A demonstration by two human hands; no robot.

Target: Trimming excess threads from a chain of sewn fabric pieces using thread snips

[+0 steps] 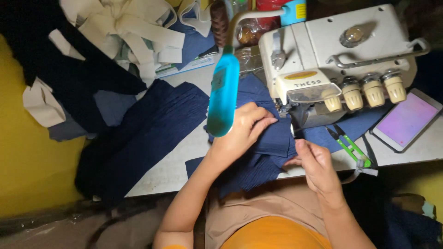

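Head view. Left hand [242, 131] lies flat, fingers spread, pressing the navy fabric piece [272, 143] just in front of the overlock machine [341, 60]. Right hand [316, 163] pinches the fabric's near edge, below the machine's presser area. Step, as judged: feeding a seam; next calls for steady guiding. Green thread snips [348, 145] right of the fabric, tablet [406, 121] beyond. White bench [184, 161], dim room, yellow floor.
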